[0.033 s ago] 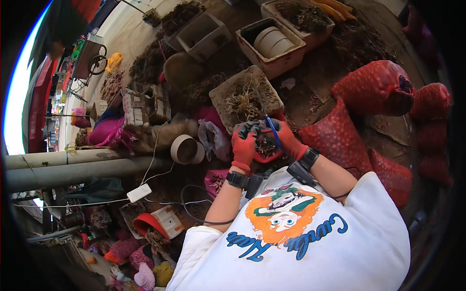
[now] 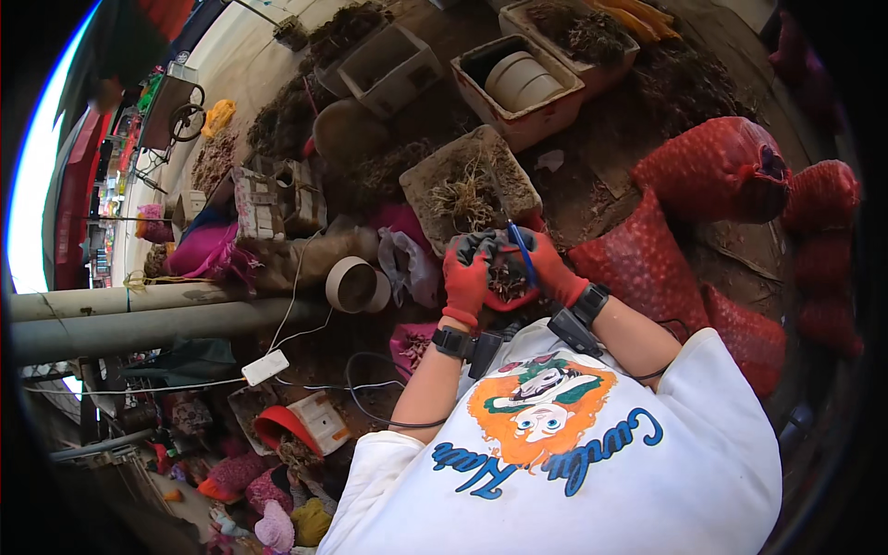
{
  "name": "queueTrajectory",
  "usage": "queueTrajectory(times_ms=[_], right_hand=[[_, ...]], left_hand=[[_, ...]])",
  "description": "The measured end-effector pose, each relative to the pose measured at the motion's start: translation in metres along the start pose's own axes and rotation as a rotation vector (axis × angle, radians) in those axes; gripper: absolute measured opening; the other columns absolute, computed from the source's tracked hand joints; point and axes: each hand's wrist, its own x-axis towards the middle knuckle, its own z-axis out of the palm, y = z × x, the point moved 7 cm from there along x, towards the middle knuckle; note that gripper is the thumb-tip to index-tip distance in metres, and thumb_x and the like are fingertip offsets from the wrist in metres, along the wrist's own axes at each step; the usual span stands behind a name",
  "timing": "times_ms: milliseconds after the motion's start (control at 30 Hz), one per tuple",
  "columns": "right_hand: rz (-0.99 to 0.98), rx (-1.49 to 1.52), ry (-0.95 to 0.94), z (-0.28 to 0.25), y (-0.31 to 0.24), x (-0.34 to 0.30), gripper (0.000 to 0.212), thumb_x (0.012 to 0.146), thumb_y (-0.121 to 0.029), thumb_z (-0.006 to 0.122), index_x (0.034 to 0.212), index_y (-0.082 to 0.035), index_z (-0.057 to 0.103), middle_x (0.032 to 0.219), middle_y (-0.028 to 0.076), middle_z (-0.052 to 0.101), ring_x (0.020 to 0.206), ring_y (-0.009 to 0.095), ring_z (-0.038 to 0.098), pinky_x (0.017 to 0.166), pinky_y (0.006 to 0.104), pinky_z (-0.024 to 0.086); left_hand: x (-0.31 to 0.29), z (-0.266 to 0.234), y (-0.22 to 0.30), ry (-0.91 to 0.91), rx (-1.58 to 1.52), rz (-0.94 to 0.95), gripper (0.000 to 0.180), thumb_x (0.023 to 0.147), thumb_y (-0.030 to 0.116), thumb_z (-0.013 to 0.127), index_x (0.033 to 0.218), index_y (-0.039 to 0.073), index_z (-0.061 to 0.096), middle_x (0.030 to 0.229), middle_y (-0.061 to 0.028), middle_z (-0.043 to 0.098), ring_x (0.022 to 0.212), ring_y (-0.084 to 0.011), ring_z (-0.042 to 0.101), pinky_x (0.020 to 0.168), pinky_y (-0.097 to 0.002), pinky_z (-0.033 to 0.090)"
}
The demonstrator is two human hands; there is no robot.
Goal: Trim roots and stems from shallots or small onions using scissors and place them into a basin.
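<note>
Side by side in front of my chest are both hands, in red gloves with dark grey fingers. My right hand (image 2: 548, 264) is closed round a blue-handled cutting tool (image 2: 521, 250); its narrow blade appears to point away over the box. Close beside it, my left hand (image 2: 470, 264) has its fingers curled in, and what they grip is hidden. Under the hands sits a red container (image 2: 507, 303) with small pale and purplish bits in it. Just beyond stands a dirty foam box (image 2: 424, 185) holding dry, straw-coloured stalks or roots.
Full red mesh sacks (image 2: 647, 254) stand close on my right. Foam boxes (image 2: 518, 134) are at the back. To the left lie a white tub (image 2: 351, 285), a clear plastic bag (image 2: 407, 264), a pink sack (image 2: 412, 347) and long pipes (image 2: 166, 324). A white power strip (image 2: 265, 368) hangs by cables.
</note>
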Motion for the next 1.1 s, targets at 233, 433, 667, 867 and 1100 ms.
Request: queueTrajectory(times_ms=[233, 433, 667, 867, 1100], right_hand=[[0.27, 0.447, -0.332, 0.014, 0.001, -0.014, 0.019, 0.091, -0.018, 0.054, 0.104, -0.004, 0.054, 0.083, -0.001, 0.051, 0.071, 0.006, 0.052, 0.056, 0.0218, 0.044], [0.228, 0.411, -0.14, 0.003, 0.004, -0.001, 0.021, 0.09, -0.017, 0.056, 0.106, -0.003, 0.054, 0.091, 0.007, 0.061, 0.071, 0.008, 0.056, 0.06, 0.0198, 0.045], [0.028, 0.179, -0.099, -0.011, -0.007, 0.007, 0.027, 0.088, -0.019, 0.059, 0.101, 0.004, 0.058, 0.098, 0.012, 0.064, 0.082, 0.016, 0.063, 0.072, 0.0262, 0.049], [0.071, 0.069, -0.107, 0.001, -0.017, 0.012, 0.031, 0.087, -0.021, 0.058, 0.106, 0.004, 0.059, 0.103, 0.011, 0.066, 0.083, 0.015, 0.063, 0.076, 0.0252, 0.049], [-0.043, 0.022, -0.014, -0.01, -0.019, 0.017, 0.029, 0.087, -0.022, 0.061, 0.1, 0.003, 0.063, 0.093, 0.009, 0.068, 0.077, 0.013, 0.064, 0.071, 0.0246, 0.05]], left_hand=[[0.009, 0.011, 0.069, -0.285, 0.201, 0.12, 0.013, 0.075, 0.006, 0.058, 0.088, 0.003, 0.061, 0.083, -0.0137, 0.063, 0.079, -0.0287, 0.06, 0.073, -0.0374, 0.047], [0.024, 0.01, 0.007, -0.15, -0.064, -0.215, 0.014, 0.084, 0.001, 0.049, 0.091, 0.003, 0.061, 0.083, -0.0068, 0.066, 0.077, -0.0175, 0.065, 0.064, -0.0254, 0.05], [0.015, 0.023, 0.017, -0.478, -0.226, -0.238, 0.023, 0.091, 0.017, 0.056, 0.107, 0.001, 0.06, 0.094, -0.0061, 0.065, 0.081, -0.0125, 0.063, 0.072, -0.0251, 0.052], [0.017, 0.038, 0.004, -0.578, -1.232, -0.498, 0.031, 0.096, 0.03, 0.047, 0.107, 0.003, 0.059, 0.102, -0.007, 0.063, 0.092, -0.018, 0.062, 0.085, -0.0327, 0.05], [0.007, 0.022, 0.028, -0.501, -0.617, -0.383, 0.025, 0.096, 0.02, 0.048, 0.113, 0.004, 0.056, 0.103, -0.0063, 0.062, 0.092, -0.0169, 0.063, 0.085, -0.0326, 0.051]])
